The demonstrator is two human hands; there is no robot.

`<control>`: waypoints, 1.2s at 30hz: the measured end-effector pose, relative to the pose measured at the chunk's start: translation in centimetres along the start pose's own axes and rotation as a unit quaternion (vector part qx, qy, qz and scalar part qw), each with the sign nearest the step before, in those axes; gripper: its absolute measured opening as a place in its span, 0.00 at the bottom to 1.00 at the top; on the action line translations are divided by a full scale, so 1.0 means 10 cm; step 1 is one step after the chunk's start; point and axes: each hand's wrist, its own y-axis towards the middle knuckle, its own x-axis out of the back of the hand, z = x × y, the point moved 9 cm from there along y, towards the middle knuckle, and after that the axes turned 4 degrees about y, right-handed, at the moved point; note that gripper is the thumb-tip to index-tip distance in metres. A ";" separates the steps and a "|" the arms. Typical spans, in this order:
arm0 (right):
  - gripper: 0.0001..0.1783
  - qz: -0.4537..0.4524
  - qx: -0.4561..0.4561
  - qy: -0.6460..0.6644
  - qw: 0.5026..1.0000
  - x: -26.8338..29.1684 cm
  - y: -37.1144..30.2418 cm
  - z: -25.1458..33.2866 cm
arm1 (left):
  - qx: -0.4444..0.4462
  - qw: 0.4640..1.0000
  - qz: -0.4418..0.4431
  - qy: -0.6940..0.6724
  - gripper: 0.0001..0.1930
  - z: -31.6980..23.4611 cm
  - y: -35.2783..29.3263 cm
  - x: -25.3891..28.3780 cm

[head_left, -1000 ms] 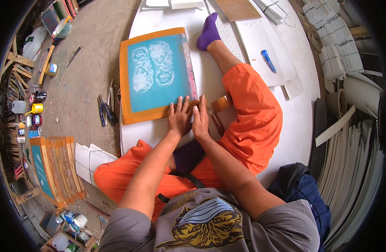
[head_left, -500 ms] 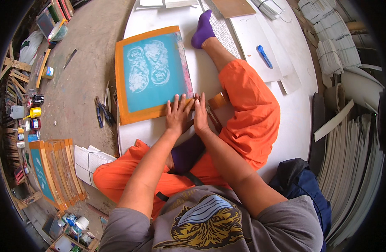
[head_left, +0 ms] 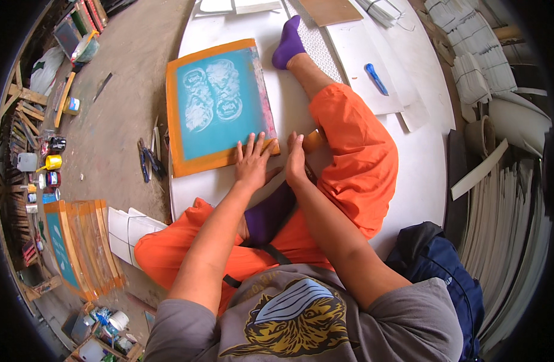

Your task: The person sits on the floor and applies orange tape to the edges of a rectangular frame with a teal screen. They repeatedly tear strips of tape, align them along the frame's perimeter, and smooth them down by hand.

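Note:
A screen-printing frame (head_left: 223, 114) with teal mesh and brown-taped edges lies flat on the white table. Pale shoe-sole-shaped prints show on its mesh. My left hand (head_left: 253, 161) rests on the frame's near right corner, its fingers spread over the taped edge. Just right of that corner my right hand (head_left: 295, 161) is held on edge, fingers stretched out, apart from the frame. A shiny amber-brown thing (head_left: 313, 140), partly hidden and perhaps a tape roll, sits beside its fingers, next to my right knee. Something dark and slim shows below my right palm.
A blue cutter (head_left: 376, 79) lies on white sheets (head_left: 373, 99) at the right. My legs in orange trousers (head_left: 361, 163) surround the work area. Pliers (head_left: 149, 160) lie on the floor at left, near stacked frames (head_left: 87, 247) and paint pots (head_left: 53, 161). A dark blue bag (head_left: 434, 271) is behind right.
My right hand has moved away from the frame's corner, slightly to the right, parting from my left hand. My left hand stays on the frame's edge.

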 end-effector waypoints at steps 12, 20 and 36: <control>0.49 0.039 0.000 -0.258 0.965 -0.01 0.08 0.03 | 0.010 0.997 0.023 0.070 0.47 -0.04 0.03 -0.03; 0.38 -0.104 0.004 -0.317 0.943 0.40 0.16 -0.02 | 0.127 0.946 -0.273 -0.118 0.36 0.43 -0.32 0.27; 0.28 -0.125 -0.055 -0.149 0.979 0.34 0.11 -0.21 | 0.473 0.609 -0.315 -0.553 0.30 2.94 -1.43 -0.59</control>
